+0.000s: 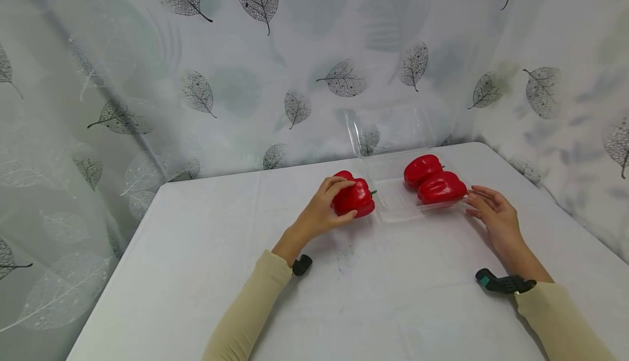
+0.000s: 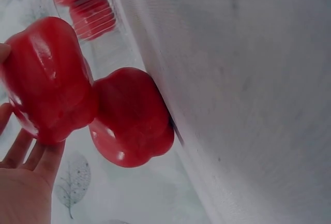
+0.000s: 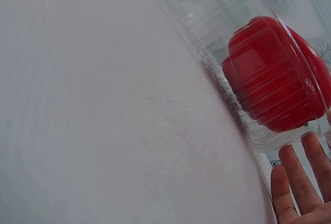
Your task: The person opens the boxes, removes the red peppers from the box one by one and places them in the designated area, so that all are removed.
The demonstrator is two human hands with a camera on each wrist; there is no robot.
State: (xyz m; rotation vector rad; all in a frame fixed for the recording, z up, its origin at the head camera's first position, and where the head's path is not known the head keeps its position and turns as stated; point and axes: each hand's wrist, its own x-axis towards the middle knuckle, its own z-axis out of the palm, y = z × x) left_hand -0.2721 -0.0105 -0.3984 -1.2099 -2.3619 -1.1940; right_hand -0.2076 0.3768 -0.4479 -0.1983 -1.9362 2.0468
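Observation:
My left hand [image 1: 316,208] grips a glossy red bell pepper [image 1: 355,200], thumb on the near side and fingers over the top. In the left wrist view that held pepper [image 2: 49,76] is raised above the table, and another red bell pepper [image 2: 132,118] rests on the tabletop beyond it. Two more red peppers [image 1: 442,187] lie in the right part of a clear plastic container [image 1: 390,197]. At the container's right end is my right hand [image 1: 497,222], its fingers fairly straight and the fingertips [image 3: 289,157] right at the clear wall.
The container's clear lid [image 1: 388,131] stands raised at the back, against a curtain [image 1: 245,93] printed with leaves. A white cloth covers the table [image 1: 196,273]. Both wrists wear dark bands [image 1: 506,283], below beige sleeves.

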